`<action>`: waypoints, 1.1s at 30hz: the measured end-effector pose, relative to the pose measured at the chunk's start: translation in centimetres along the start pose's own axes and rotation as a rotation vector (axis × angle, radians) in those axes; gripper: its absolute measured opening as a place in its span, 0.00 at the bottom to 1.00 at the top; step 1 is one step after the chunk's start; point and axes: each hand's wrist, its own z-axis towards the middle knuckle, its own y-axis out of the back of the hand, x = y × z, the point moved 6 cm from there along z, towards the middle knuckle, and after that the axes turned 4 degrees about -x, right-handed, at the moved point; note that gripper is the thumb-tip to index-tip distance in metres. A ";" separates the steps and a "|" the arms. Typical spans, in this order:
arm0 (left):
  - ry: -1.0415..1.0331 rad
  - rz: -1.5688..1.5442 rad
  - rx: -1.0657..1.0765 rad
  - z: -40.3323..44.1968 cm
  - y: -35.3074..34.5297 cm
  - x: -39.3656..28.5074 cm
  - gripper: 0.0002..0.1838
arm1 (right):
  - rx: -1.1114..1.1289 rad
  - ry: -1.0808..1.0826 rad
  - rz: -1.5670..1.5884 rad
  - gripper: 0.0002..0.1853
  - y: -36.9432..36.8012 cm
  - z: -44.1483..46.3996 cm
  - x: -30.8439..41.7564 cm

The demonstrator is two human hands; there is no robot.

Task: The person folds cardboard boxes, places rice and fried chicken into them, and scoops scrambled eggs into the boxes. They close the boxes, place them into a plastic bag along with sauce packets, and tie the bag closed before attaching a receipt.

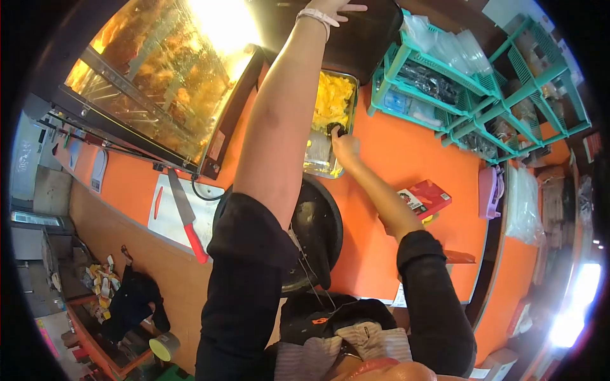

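Two hands. Right hand: grip narrow, closed on one black piece, at the near part of one tray. Left hand: at the top edge, partly cut off, some fingers stretched out; can't tell if its grip holds anything. One pale band on that wrist.

Also: one knife lying across one cutting board, one red box, one round basin partly behind the left forearm, one lilac holder. Teal racks: at least two, too packed to count surely.

Surface: orange bench, smooth. Tray on it, between a lit case and the racks. Room: tan floor, another person lower left, near a yellowish bucket.

Materials: tray shiny metal, rectangular, with lumpy yellow food mostly at the far end. Knife long metal blade, red handle. Board white, flat. Basin black. Racks slatted plastic, clear bags on top. Case glass-fronted, glowing amber.
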 end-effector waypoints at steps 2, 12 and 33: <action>0.031 0.016 0.013 -0.4 0.0 0.3 0.34 | -0.004 -0.031 0.006 0.22 1.3 -1.5 0.4; 0.039 -0.011 -0.004 -0.7 -0.2 0.2 0.36 | 0.338 0.085 0.407 0.11 3.2 -6.7 0.3; -0.066 0.004 0.277 1.5 0.7 2.1 0.29 | 0.409 -0.434 2.247 0.12 10.0 -26.9 -1.4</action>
